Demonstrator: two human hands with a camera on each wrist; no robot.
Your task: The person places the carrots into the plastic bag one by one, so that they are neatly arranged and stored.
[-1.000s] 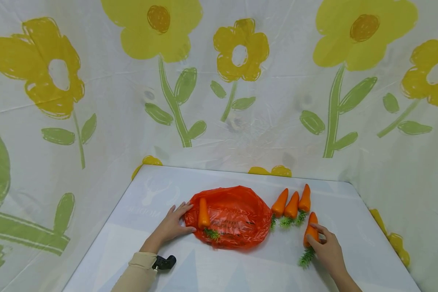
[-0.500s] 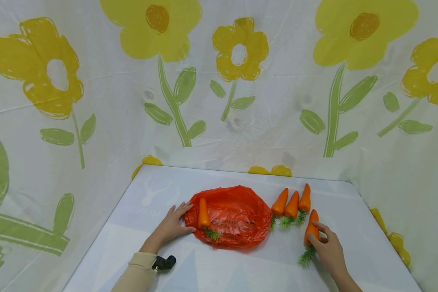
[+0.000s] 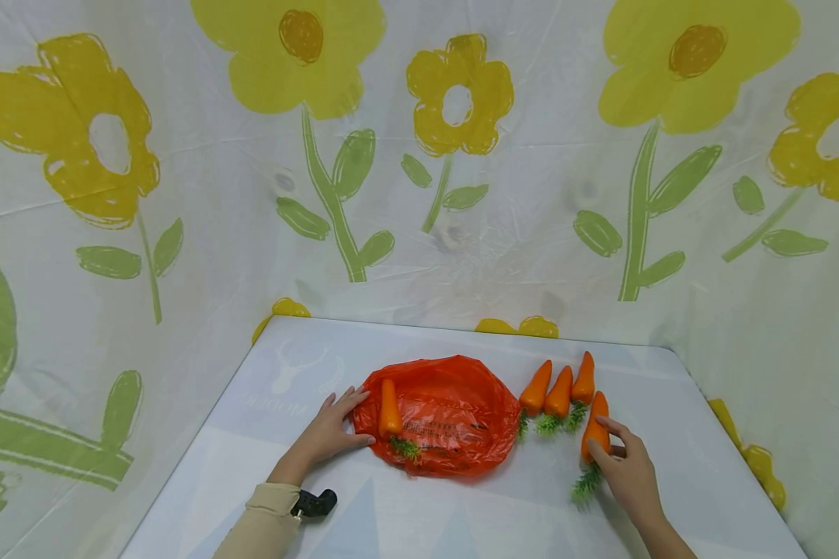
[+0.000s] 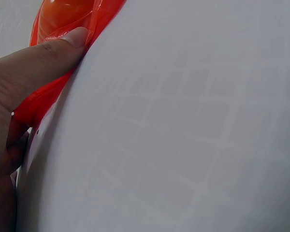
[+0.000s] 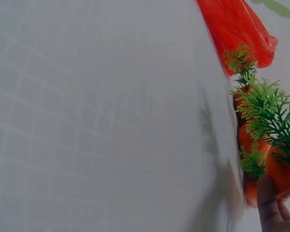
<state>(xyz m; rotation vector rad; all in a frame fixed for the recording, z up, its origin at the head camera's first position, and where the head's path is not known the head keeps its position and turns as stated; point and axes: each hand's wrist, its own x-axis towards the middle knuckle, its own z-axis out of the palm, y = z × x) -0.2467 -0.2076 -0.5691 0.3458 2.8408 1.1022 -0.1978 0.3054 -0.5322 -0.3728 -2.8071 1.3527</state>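
Head view: right hand [image 3: 631,475] pinches a carrot [image 3: 595,423] by its body, right of the red bag [image 3: 461,382]; left hand [image 3: 330,428], fingers spread, touches the bag's left edge. Advisable: light left touch, firm pinch, path clear of three neighbouring carrots [image 3: 558,394].

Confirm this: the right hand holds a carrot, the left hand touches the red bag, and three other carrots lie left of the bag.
Wrong side: the three other carrots lie right of the red bag, as the head view shows. The right hand does hold a carrot, and the left hand touches the bag.
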